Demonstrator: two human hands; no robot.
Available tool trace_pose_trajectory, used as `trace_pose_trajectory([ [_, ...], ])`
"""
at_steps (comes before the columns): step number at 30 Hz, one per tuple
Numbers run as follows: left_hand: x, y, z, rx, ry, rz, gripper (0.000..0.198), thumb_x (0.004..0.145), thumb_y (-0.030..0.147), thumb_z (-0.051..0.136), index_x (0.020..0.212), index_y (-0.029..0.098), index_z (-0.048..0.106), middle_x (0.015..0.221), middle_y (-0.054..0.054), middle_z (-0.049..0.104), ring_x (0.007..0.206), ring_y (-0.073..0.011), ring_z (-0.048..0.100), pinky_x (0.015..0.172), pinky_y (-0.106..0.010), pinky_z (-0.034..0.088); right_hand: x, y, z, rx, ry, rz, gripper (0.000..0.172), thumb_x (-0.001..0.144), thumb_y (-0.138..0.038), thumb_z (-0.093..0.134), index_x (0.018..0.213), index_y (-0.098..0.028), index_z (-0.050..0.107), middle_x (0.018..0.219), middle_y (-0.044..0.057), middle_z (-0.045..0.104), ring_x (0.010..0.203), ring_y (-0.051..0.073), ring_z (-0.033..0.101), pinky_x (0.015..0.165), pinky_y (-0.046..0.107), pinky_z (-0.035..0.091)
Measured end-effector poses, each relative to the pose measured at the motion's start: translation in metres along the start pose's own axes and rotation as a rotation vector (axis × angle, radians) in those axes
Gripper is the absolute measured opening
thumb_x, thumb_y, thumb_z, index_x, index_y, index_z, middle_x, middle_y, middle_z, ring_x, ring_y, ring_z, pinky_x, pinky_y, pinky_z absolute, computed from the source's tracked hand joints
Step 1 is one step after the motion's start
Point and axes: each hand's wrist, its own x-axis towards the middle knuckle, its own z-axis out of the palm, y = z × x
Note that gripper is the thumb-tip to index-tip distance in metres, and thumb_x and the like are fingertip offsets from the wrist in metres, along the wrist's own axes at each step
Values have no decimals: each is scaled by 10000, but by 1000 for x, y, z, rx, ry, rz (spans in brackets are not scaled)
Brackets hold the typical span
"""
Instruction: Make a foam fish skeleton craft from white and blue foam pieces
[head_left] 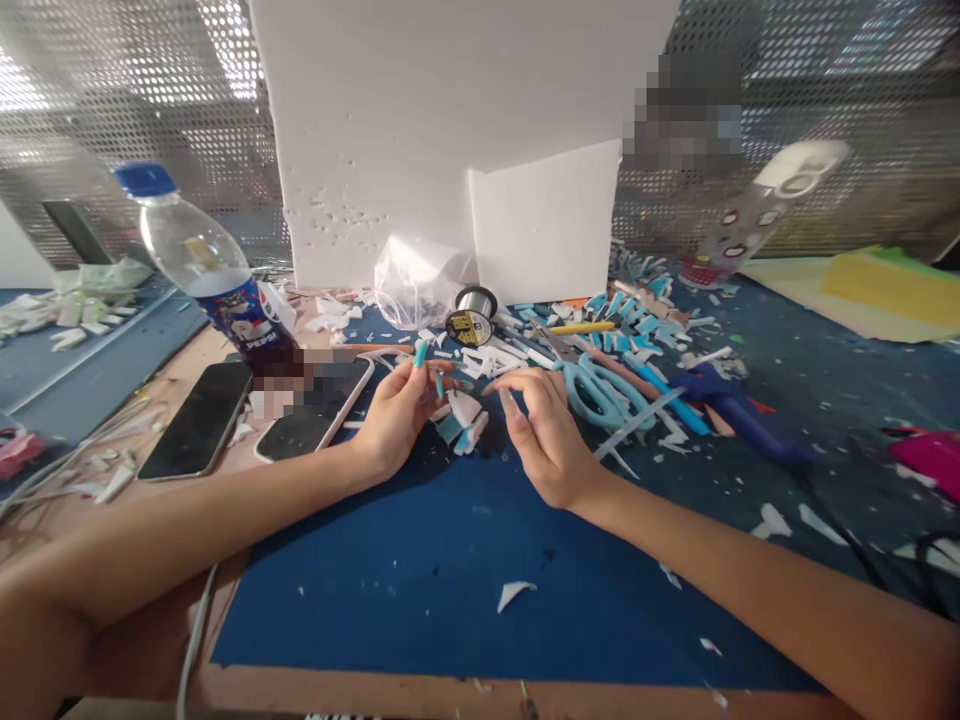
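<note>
My left hand (pixel 394 415) is closed, thumb and fingers pinched on a small cluster of white and turquoise foam pieces (pixel 463 420) that hangs below the fingertips. A turquoise tip stands up at the thumb; whether it is a nail or a foam piece I cannot tell. Just right of the cluster is my right hand (pixel 551 430), its thumb and forefinger tips brought together. Anything thin between them is too small to make out. Behind the hands lie a spool of clear line or wire (pixel 472 315) and light blue scissors (pixel 600 390).
Two phones (pixel 199 420) and a tilted-looking Pepsi bottle (pixel 232 290) are at left. A blue glue gun (pixel 742 415) lies at right with its cable. White foam boards (pixel 450 130) stand behind a plastic bag (pixel 420 280). Foam scraps (pixel 517 595) dot the blue mat (pixel 360 600).
</note>
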Motion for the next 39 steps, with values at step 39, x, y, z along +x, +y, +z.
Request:
trace_pose_trajectory([
  [39,-5,31,-9,1609,-210,675,225,849,73,346,1031,155,450,1022,-144,508,921,-259,455,776,-436,429,-9,7,-3,333,166,125,295,919,-383,329,1175,-249,387,1155,124,372,1119,299,431,949,564,373],
])
